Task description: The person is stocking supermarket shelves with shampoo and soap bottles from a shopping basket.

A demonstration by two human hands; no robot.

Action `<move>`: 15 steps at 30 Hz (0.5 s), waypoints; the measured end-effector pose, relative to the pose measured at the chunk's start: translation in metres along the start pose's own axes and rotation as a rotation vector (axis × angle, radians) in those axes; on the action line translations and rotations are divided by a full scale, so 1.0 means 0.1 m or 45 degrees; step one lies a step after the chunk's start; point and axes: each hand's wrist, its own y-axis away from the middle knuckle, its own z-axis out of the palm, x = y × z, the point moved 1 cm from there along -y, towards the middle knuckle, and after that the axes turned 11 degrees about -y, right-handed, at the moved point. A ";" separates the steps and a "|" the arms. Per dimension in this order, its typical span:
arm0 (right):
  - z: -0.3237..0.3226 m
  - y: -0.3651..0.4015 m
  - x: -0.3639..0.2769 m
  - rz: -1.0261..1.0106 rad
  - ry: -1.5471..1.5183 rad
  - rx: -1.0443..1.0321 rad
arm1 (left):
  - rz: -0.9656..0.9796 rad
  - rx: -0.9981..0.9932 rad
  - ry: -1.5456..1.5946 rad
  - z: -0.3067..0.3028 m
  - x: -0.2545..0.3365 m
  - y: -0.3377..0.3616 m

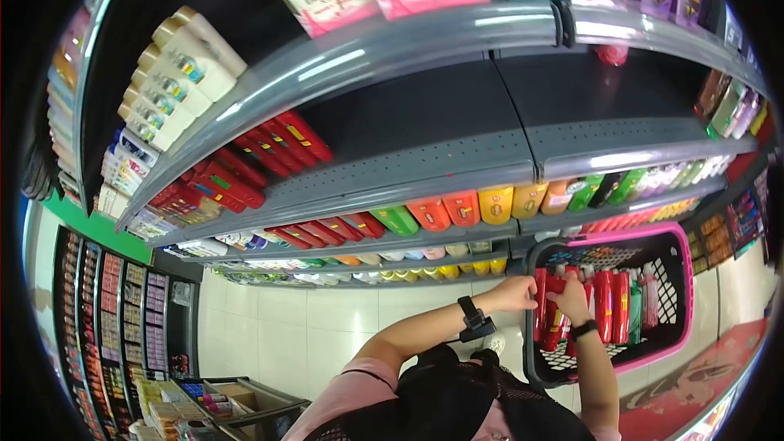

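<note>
A black shopping basket (688, 278) with a pink rim stands at the lower right, holding several red bottles (604, 304) upright in a row. My right hand (572, 297) reaches down into it, thumb and fingers closed on a red bottle (555, 284). At the basket's left side is my left hand (514, 294), its fingers curled together against the edge of another red bottle (540, 302); its fingertips are partly hidden. A green bottle (634, 318) and pinkish clear bottles (650, 302) stand to the right in the basket.
A long grey shelf (400, 188) runs across in front, with red boxes or bottles (286, 143) and cream bottles (184, 73) at its left. Colored bottles (495, 205) line the lower level. A cart or bin of goods (220, 400) stands lower left on the tiled floor (327, 314).
</note>
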 end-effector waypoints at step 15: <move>-0.29 0.56 -1.87 -0.411 -0.290 0.477 | 0.145 0.537 -0.163 -0.39 0.71 0.53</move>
